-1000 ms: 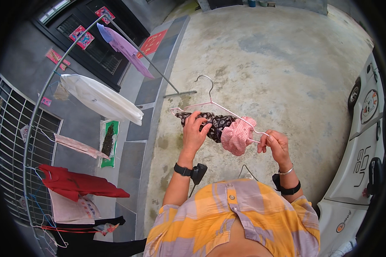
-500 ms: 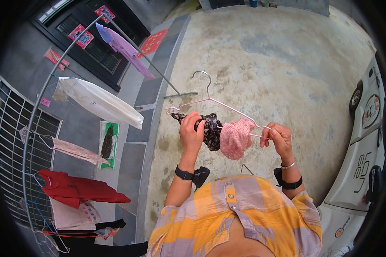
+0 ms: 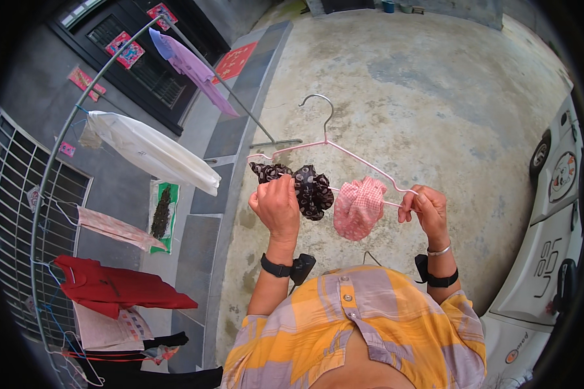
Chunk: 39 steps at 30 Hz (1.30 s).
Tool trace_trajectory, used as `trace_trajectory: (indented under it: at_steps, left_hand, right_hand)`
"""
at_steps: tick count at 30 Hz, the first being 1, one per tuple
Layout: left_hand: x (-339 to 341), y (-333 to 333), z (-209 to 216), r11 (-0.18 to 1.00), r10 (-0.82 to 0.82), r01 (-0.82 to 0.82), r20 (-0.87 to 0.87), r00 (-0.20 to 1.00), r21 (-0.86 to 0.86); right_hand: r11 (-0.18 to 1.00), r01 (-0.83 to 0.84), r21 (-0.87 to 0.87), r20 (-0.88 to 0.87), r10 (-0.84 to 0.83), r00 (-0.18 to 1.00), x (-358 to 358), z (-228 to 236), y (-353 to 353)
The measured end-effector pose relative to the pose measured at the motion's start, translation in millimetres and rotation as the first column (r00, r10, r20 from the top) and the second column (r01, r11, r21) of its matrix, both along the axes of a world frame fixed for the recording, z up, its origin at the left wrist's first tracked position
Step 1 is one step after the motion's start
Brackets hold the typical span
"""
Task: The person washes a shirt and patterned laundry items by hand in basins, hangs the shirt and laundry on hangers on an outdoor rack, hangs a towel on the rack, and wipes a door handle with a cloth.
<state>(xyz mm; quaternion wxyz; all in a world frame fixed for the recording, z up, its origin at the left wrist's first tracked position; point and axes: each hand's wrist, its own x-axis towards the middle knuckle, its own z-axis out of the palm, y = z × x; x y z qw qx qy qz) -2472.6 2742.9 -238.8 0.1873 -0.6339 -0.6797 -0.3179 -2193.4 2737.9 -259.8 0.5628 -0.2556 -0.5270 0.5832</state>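
A pink clothes hanger (image 3: pixel 365 165) with a silver hook is held up in front of me. My right hand (image 3: pixel 425 209) is closed round its right corner. Draped over the hanger's lower bar is a pink checked and dotted cloth (image 3: pixel 359 209), at the right of the bar's middle. Left of it, a black cloth with pale round spots (image 3: pixel 314 193) is bunched over the bar and spreads to the left corner. My left hand (image 3: pixel 277 209) is closed on this black cloth, back of the hand toward me; its fingertips are hidden.
At left a metal drying rack (image 3: pixel 40 201) carries a lilac garment (image 3: pixel 198 70), a white one (image 3: pixel 152 150), a pink cloth (image 3: pixel 118 225) and a red shirt (image 3: pixel 120 285). A white vehicle (image 3: pixel 532 266) stands at right. Concrete floor (image 3: pixel 435 97) lies beyond the hanger.
My left hand has turned and come slightly lower, its fingers now curled in. A gap has opened on the bar between the black cloth and the pink one. The hanger's hook has shifted up and right.
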Motion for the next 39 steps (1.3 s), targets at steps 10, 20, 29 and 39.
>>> trace_trajectory:
  at_steps: [10,20,29,39]
  left_hand:
    - [-7,24,-50,0.871,-0.149,0.484,0.983,0.106,0.08]
    - [-28,49,-38,0.899,-0.305,0.421,0.517,0.8,-0.12]
    - [-18,30,-14,0.966,-0.251,0.203,0.384,0.889,0.162]
    - [-55,67,-1,0.776,-0.511,0.609,0.404,0.758,-0.162]
  right_hand:
    - [0.999,-0.051,0.013,0.085,0.05,0.995,-21,-4,11]
    - [0.999,-0.035,-0.036,0.046,0.037,0.998,0,-7,14]
    - [1.0,0.009,0.017,0.052,-0.01,0.999,15,-8,35]
    - [0.997,-0.068,-0.04,0.006,0.068,0.998,32,-19,69]
